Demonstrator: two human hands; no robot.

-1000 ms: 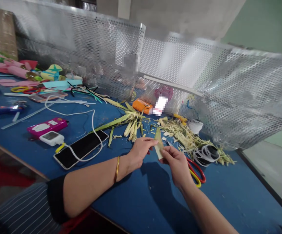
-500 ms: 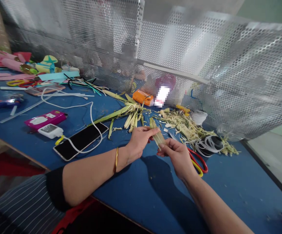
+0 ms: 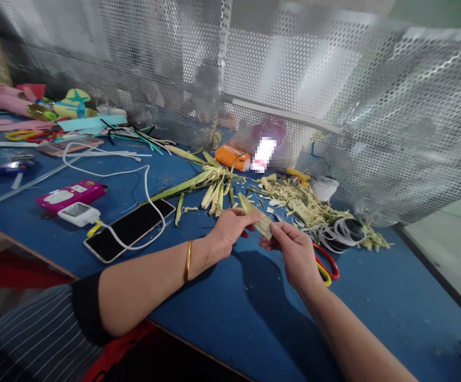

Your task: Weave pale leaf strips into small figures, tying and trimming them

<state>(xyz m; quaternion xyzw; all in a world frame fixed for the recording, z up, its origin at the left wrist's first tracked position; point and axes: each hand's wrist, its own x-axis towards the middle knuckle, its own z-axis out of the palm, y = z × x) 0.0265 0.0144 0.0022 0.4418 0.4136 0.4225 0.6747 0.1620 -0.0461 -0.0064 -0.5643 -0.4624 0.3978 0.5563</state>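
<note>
Pale green husk strip [image 3: 263, 228] held above the desk [image 3: 214, 318], its long axis oblique: pointed end directed away and leftward, broad end toward the right hand [image 3: 295, 252]. The fingers of the left hand [image 3: 227, 232] and right hand pinch it closely, masking its middle and near corner. The right hand partly conceals the scissors [image 3: 329, 264].

- Leaf strip [image 3: 262, 225]: between left hand [image 3: 227, 232] and right hand [image 3: 295, 252], over table [image 3: 210, 318].
- Scissors handles [image 3: 330, 263]: on table, just right of right hand.
- Spool [image 3: 344, 235]: behind scissors handles, at front right of scrap pile [image 3: 296, 203].
- Leaf bunch [image 3: 214, 180]: behind left hand, left of scrap pile.
- Phone [image 3: 129, 227]: left of left hand, cable [image 3: 147, 185] lying across it.
- Packet [image 3: 230, 157]: behind leaf bunch, before mesh screen [image 3: 278, 63].
</note>
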